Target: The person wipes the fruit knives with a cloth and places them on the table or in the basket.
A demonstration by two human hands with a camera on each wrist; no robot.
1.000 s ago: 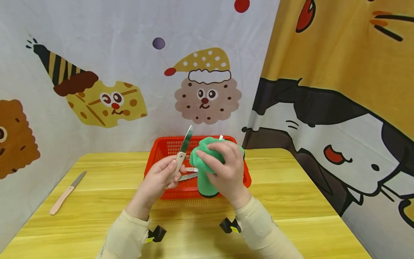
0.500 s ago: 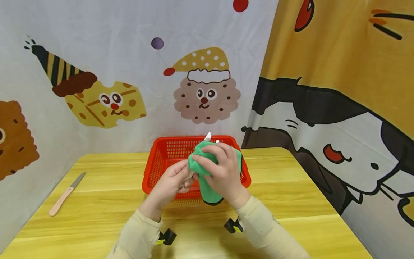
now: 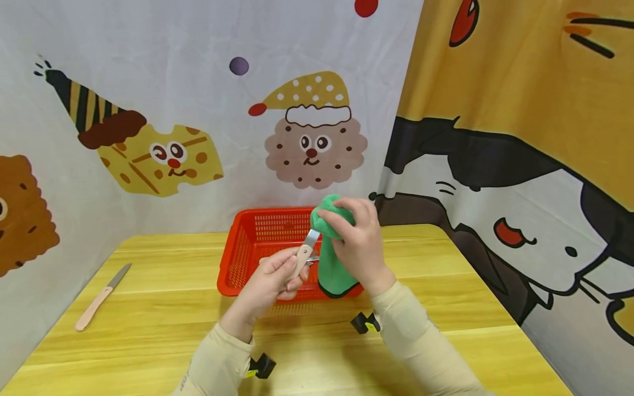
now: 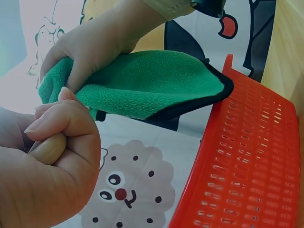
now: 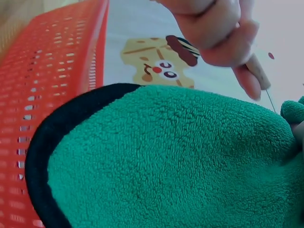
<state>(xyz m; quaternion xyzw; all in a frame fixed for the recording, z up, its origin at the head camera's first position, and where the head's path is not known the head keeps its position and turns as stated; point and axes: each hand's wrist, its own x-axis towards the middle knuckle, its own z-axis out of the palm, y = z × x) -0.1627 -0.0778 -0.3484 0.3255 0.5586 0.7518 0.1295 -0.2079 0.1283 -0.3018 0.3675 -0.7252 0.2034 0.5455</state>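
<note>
My left hand [image 3: 272, 278] grips a knife [image 3: 303, 257] by its pale wooden handle, blade pointing up and to the right. A green cloth [image 3: 337, 269] with a black edge hangs from my right hand [image 3: 364, 239], which holds it bunched around the upper part of the blade, so the tip is hidden. In the left wrist view the butt of the knife handle [image 4: 50, 149] shows between the curled fingers of the left hand. The right wrist view has the cloth [image 5: 175, 156] spread large in front, with the knife handle [image 5: 258, 73] beyond it.
A red plastic basket [image 3: 238, 247] stands behind the hands, with a metal blade partly visible inside. Another knife [image 3: 101, 300] with a wooden handle lies on the wooden table [image 3: 163, 319] at the left. A printed curtain [image 3: 198, 66] hangs behind the table.
The bare blade first went into the cloth as my left hand moved right. Since then the right hand and cloth have shifted up and right, baring the blade's lower part near the handle.
</note>
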